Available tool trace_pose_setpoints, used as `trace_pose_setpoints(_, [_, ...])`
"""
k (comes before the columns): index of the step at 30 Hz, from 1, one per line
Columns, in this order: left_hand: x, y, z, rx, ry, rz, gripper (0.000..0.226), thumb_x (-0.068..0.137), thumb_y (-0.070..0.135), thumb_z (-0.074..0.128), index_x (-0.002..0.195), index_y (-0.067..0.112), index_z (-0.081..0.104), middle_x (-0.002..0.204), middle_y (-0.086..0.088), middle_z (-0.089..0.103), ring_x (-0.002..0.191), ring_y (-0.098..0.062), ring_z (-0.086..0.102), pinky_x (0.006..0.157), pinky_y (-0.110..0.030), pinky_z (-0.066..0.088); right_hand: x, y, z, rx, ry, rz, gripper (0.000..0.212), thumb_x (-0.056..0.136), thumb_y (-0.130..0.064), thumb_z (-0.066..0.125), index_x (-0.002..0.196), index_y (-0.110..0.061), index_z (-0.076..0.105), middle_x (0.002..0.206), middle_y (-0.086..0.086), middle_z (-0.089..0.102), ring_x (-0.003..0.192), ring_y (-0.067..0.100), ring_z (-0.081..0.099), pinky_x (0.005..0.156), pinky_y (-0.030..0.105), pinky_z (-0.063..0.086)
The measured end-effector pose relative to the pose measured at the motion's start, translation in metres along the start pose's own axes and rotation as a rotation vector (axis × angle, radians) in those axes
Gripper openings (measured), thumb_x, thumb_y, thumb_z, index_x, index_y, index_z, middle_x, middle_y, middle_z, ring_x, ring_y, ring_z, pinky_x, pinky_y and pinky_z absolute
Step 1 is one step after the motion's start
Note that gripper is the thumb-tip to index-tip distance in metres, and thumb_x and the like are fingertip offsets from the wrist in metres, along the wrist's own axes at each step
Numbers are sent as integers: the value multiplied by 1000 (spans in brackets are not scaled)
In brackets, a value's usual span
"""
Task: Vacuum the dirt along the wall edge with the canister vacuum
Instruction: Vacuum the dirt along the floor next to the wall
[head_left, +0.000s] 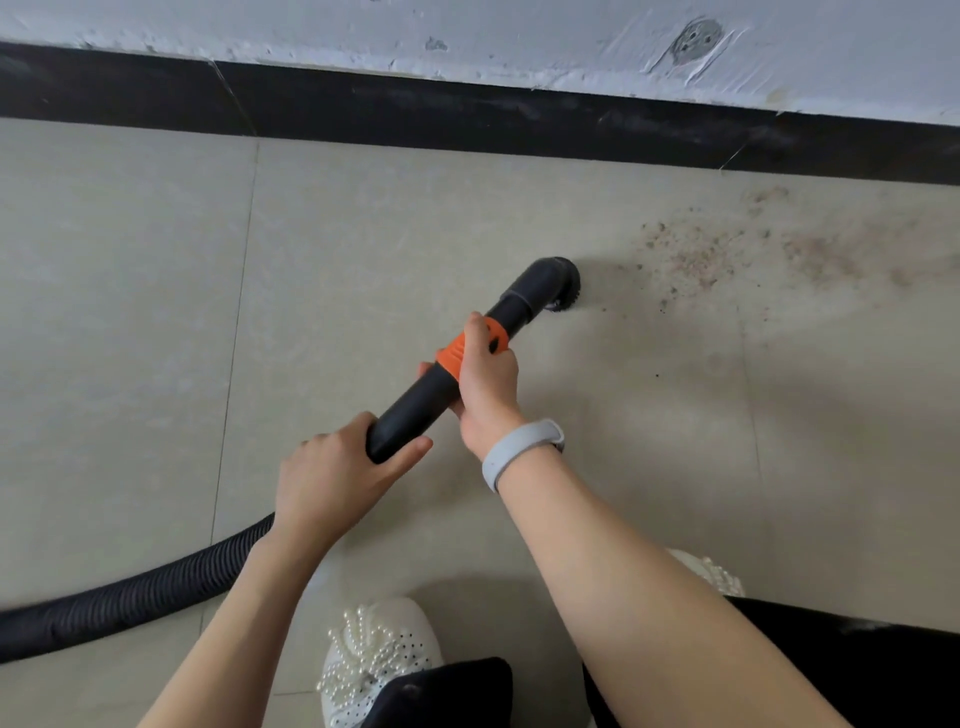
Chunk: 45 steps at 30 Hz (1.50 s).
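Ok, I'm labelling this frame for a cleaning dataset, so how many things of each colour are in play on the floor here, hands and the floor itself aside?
Black: 3, the vacuum wand, its brush nozzle and the ribbed hose
Orange: 1, the collar on the wand
White: 2, the beaded shoes
Grey: 1, the wristband
Brown: 1, the dirt patch
Total: 8

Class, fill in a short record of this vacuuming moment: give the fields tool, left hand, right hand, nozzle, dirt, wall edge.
tool: black vacuum tube with orange collar, joined to a ribbed hose
left hand: grips the tube's rear end
right hand: grips at the collar
nozzle: brush head on the floor tile, left of the dirt
dirt: scattered grit, not yet picked up
wall edge: dark baseboard
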<state>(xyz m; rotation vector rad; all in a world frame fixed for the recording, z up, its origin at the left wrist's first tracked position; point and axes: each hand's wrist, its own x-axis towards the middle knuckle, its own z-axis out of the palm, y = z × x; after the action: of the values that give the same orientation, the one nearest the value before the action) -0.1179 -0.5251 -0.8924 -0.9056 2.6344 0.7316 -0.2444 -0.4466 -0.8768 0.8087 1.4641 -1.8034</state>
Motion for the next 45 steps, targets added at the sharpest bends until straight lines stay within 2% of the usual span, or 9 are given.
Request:
trace_pose_setpoints(3, [-12,-8,5,-9,-8,10,44,76,66,54,65,26,39,52,6,50,52,-19,47,44,-27,26,-6,12,-4,13,41,-32,29,94,-27,53,74,-9,44,63,5,46,58,22,55,58,33,58])
trace_pose_setpoints(6, [-13,-15,2,-67,12,-24,43,76,62,58,63,26,39,50,6,49,49,-16,47,44,-27,25,-7,12,6,-7,13,1,21,95,-26,53,92,-7,46,74,7,46,69,25,55,54,30,57])
trace_pose_setpoints(13, [30,0,-9,-94,30,-50,43,80,62,53,67,22,47,59,0,58,58,-19,54,49,-29,35,10,-25,28,-67,-68,27,33,95,-30,51,115,-5,45,88,9,50,76,25,60,54,27,56])
trace_pose_setpoints(19, [24,11,-2,-56,-116,85,46,79,62,55,64,20,45,53,2,53,56,-19,54,48,-29,31,7,-13,-12,81,84,-5,27,94,-30,53,106,-6,48,84,7,49,76,24,61,54,27,56])
trace_pose_setpoints(22, [12,11,5,7,-178,148,46,77,66,53,65,22,44,51,6,50,56,-18,54,49,-29,30,-2,2,-34,140,161,-71,25,94,-27,53,79,-9,48,70,6,48,64,20,57,55,28,56])
trace_pose_setpoints(29, [6,30,20,189,-294,355,47,74,77,43,64,32,33,53,8,45,57,-13,48,52,-26,30,-19,13,-81,355,323,-75,18,94,-30,54,84,-16,48,80,9,50,76,24,61,53,27,55])
trace_pose_setpoints(34, [21,35,16,119,-149,251,51,71,76,43,72,25,46,62,3,56,67,-25,59,55,-31,33,8,-8,-56,295,226,-129,28,96,-24,52,72,-11,44,61,4,43,51,14,51,51,30,53])
trace_pose_setpoints(40, [41,35,-1,-6,38,59,50,75,71,44,75,21,50,60,1,54,63,-29,55,54,-31,33,40,-38,-4,97,-36,-40,26,93,-29,56,80,-9,46,69,7,49,49,14,57,56,32,57])
trace_pose_setpoints(45, [37,27,-4,-4,12,104,45,75,69,46,69,25,45,55,4,52,56,-23,51,48,-28,28,32,-27,-7,95,1,-32,25,93,-32,55,91,-7,49,72,6,51,55,15,58,58,30,57])
